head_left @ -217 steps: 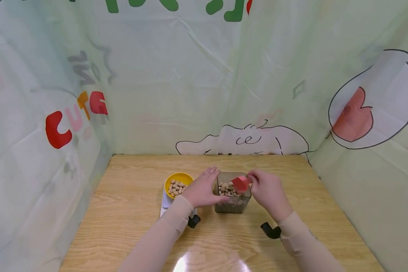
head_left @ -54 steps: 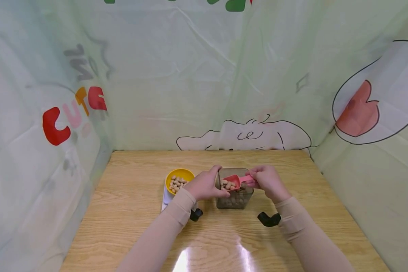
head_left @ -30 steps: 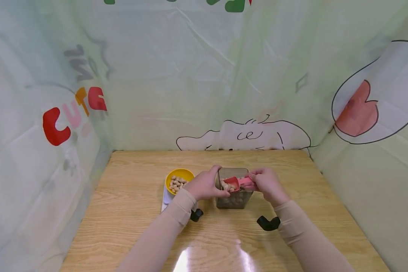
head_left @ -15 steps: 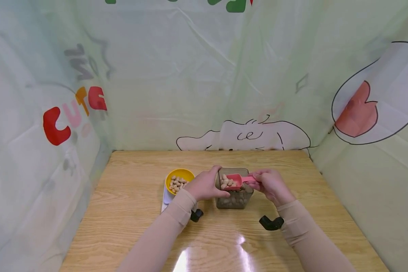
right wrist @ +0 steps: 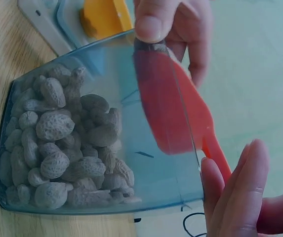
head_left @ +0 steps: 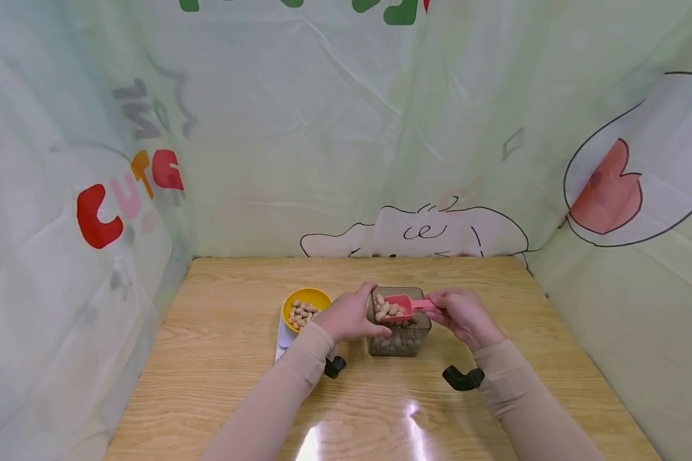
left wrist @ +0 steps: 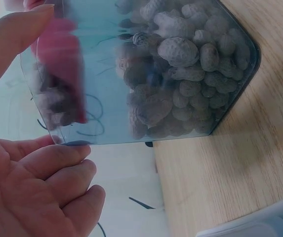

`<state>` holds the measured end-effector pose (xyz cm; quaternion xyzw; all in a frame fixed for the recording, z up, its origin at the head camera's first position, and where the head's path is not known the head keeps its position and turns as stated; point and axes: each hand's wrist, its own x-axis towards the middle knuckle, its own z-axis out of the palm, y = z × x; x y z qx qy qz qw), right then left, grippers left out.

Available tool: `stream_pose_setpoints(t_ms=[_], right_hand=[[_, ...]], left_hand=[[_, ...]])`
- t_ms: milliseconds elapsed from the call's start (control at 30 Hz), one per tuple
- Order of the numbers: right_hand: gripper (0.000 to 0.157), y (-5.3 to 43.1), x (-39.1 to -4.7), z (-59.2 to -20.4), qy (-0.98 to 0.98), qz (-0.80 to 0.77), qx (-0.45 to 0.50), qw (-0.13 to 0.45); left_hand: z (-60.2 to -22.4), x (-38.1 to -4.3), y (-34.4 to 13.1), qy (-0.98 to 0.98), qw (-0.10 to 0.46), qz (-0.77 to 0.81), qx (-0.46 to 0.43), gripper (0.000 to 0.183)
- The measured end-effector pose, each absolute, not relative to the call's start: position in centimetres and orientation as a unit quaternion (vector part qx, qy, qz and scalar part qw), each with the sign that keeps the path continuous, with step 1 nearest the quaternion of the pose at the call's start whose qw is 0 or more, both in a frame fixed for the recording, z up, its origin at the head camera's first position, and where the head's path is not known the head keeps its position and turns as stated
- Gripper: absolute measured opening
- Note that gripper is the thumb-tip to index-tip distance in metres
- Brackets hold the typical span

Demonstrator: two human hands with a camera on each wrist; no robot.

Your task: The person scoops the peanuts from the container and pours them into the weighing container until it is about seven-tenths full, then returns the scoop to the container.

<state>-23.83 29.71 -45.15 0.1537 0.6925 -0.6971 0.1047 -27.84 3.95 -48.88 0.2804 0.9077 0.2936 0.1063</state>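
Note:
A clear grey-tinted square container [head_left: 400,346] stands on the table with unshelled peanuts [right wrist: 55,126] inside. My left hand [head_left: 350,318] holds it by the rim, thumb on the near side and fingers around the far left corner. In my right hand [head_left: 464,314], the fingers pinch the handle of a pink-red scoop [head_left: 403,305]. The scoop is loaded with several peanuts and sits at rim height within the container's mouth, above the rest of the peanuts. Through the clear wall in the right wrist view, its bowl shows well above the pile.
Left of the container, a yellow bowl [head_left: 318,297] of peanuts sits on a white kitchen scale [head_left: 285,337], partly hidden by my left hand and wrist. The wooden table [head_left: 225,358] is enclosed by printed curtains [head_left: 277,141] at the back and both sides.
The scoop, tilted down among the peanuts a second ago, has come up and levelled with peanuts in it. My right hand shifted slightly right; my left hand kept its hold on the container.

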Motion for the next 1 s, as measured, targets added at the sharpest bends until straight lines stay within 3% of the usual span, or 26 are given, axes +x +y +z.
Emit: stream_pose_setpoints(t_ms=[600,800,1000], right_hand=[[0.035,31.1,-23.5,-45.3,0.666,-0.714,0.172,0.13],[0.042,31.6,-23.4,-45.7,0.643,-0.735,0.171,0.129],[0.028,32.1,-23.5,-46.0,0.626,-0.747,0.178,0.134]], left_hand=[[-48.7,-27.7,4.0,0.905,0.112,0.3,0.281,0.105],[-48.6,-27.7,3.9,0.906,0.114,0.297,0.279,0.106],[-48.6,-27.7,3.9,0.907,0.112,0.295,0.279,0.105]])
